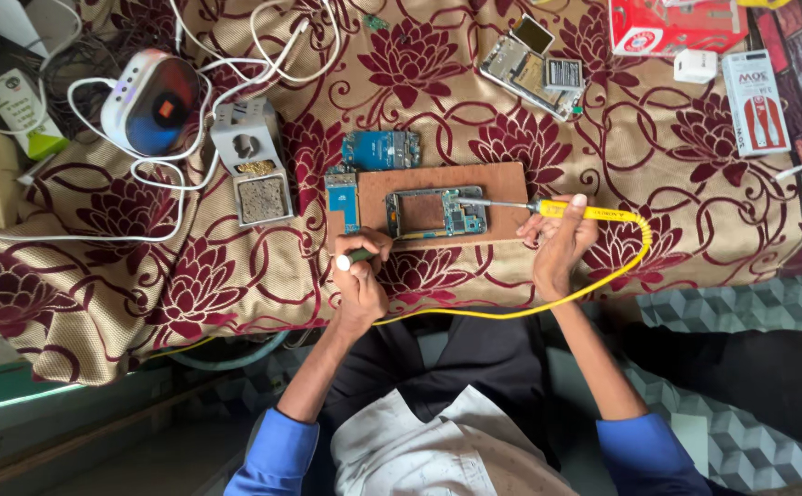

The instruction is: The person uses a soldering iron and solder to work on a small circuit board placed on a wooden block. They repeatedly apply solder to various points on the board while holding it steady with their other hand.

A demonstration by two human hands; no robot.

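Soldering on a phone board, both hands busy.
Right hand (pixel 559 241) grips yellow soldering iron (pixel 577 211), tip on circuit board (pixel 436 213) lying on wooden block (pixel 502 188); left hand (pixel 361 271) fingers closed round green tool (pixel 355 258), steadying.

Right hand (pixel 559 241) holds yellow soldering iron (pixel 566 210) over circuit board (pixel 436 213).

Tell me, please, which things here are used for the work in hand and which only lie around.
In use:
- yellow-handled soldering iron, in the right hand
- small green-handled tool, in the left hand
- blue phone circuit board on the brown wooden board

Lying about:
- white round-cornered device with dark screen
- opened silver phone body
- red cardboard box
- white charger plug
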